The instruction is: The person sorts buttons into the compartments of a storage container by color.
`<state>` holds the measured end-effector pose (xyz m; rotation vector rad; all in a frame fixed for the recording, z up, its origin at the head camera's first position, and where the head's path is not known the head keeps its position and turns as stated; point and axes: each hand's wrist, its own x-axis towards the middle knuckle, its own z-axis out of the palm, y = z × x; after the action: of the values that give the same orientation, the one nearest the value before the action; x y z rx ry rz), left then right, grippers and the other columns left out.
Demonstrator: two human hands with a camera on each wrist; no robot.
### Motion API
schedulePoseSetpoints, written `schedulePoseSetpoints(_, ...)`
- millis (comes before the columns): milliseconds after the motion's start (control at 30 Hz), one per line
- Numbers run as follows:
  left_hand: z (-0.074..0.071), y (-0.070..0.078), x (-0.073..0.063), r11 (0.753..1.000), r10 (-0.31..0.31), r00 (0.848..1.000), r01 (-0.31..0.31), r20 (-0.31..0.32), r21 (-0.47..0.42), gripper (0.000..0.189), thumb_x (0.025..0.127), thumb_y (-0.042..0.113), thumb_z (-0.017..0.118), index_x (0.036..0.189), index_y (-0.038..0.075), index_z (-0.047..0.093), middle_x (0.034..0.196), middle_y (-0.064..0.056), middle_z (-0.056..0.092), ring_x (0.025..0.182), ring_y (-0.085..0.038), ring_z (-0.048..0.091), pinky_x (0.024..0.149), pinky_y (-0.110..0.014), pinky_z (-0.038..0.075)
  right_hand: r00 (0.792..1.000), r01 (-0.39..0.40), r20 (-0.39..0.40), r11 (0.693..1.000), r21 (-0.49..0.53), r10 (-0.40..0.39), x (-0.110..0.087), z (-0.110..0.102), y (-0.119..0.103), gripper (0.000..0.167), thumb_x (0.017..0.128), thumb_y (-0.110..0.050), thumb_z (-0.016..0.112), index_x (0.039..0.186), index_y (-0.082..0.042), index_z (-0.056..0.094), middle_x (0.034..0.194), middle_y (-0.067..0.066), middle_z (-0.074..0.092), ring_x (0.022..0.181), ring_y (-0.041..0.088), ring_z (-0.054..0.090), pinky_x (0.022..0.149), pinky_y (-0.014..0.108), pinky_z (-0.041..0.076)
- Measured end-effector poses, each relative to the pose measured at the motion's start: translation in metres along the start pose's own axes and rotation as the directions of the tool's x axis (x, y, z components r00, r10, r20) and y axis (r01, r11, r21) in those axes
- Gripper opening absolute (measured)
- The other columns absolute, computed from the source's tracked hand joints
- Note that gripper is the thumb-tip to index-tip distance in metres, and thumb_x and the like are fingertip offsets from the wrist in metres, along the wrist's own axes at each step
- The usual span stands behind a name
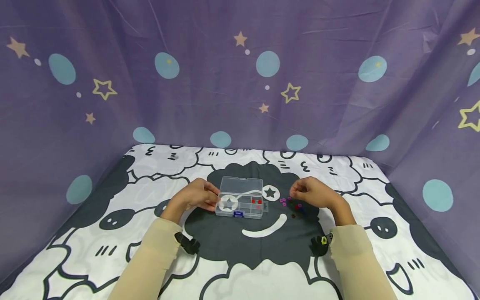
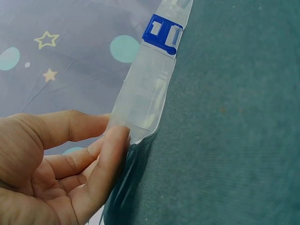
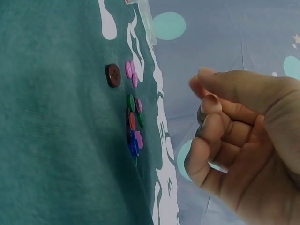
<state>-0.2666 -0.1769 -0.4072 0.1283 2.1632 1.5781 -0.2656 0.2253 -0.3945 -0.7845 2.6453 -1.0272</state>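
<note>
A clear plastic compartment box [image 1: 245, 213] stands with its lid [image 1: 241, 183] raised, a blue latch [image 1: 238, 214] on its front. Red buttons [image 1: 253, 201] lie in its right-hand compartments. My left hand [image 1: 196, 194] pinches the box's left end between thumb and fingers. To the right of the box, my right hand [image 1: 314, 192] hovers over loose buttons, its fingers loosely bent; nothing shows between them. Below it lie pink buttons [image 3: 129, 70], green ones [image 3: 131, 103], a red one [image 3: 132, 121], a blue one [image 3: 135, 146] and a larger brown button [image 3: 113, 75] apart from the pile.
A cloth with cartoon sheep covers the table [image 1: 262, 275]. Purple curtains [image 1: 210, 100] with stars and dots rise behind it and at both sides. A black wrist camera [image 1: 187, 243] sits on the left wrist, another [image 1: 320, 246] on the right.
</note>
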Motion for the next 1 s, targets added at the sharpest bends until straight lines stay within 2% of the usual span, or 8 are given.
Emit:
schedulePoseSetpoints(233, 0.001, 0.001, 0.000, 1.000, 0.000, 1.000, 0.000, 0.004, 0.004, 0.032, 0.090, -0.004, 0.070, 0.119, -0.015, 0.062, 0.092, -0.019, 0.065, 0.067, -0.020, 0.068, 0.065, -0.034, 0.065, 0.998, -0.059, 0.013, 0.998, -0.024, 0.060, -0.004, -0.002, 0.003, 0.013, 0.098, -0.013, 0.069, 0.095, -0.002, 0.074, 0.083, 0.007, 0.070, 0.070, 0.014, 0.051, 0.062, 0.027, 0.044)
schedulePoseSetpoints(500, 0.000, 0.002, -0.001, 1.000, -0.009, 1.000, 0.009, 0.001, 0.004, 0.031, 0.090, -0.004, 0.070, 0.118, -0.014, 0.062, 0.091, -0.018, 0.065, 0.067, -0.020, 0.068, 0.064, -0.034, 0.065, 0.994, -0.086, 0.073, 0.996, 0.008, 0.085, -0.006, -0.002, 0.007, 0.009, 0.092, 0.003, 0.064, 0.090, 0.000, 0.072, 0.083, 0.004, 0.070, 0.073, 0.013, 0.055, 0.064, 0.026, 0.047)
schedulePoseSetpoints(767, 0.000, 0.001, -0.001, 1.000, -0.006, 1.000, 0.006, 0.001, -0.007, 0.031, 0.090, -0.005, 0.070, 0.118, -0.015, 0.062, 0.090, -0.018, 0.065, 0.066, -0.020, 0.068, 0.063, -0.033, 0.065, 0.984, -0.125, 0.125, 0.992, -0.026, 0.128, -0.005, 0.000, 0.012, 0.003, 0.089, -0.001, 0.072, 0.092, 0.000, 0.072, 0.077, -0.001, 0.067, 0.069, 0.015, 0.054, 0.062, 0.029, 0.047)
schedulePoseSetpoints(1000, 0.000, -0.001, 0.000, 1.000, 0.003, 1.000, -0.003, -0.003, -0.001, 0.032, 0.090, -0.005, 0.068, 0.119, -0.015, 0.061, 0.091, -0.019, 0.066, 0.067, -0.021, 0.068, 0.064, -0.034, 0.065, 0.983, -0.138, 0.112, 0.988, -0.072, 0.145, -0.003, 0.004, 0.013, 0.005, 0.087, -0.001, 0.075, 0.088, -0.004, 0.071, 0.073, -0.002, 0.065, 0.066, 0.013, 0.053, 0.059, 0.029, 0.046)
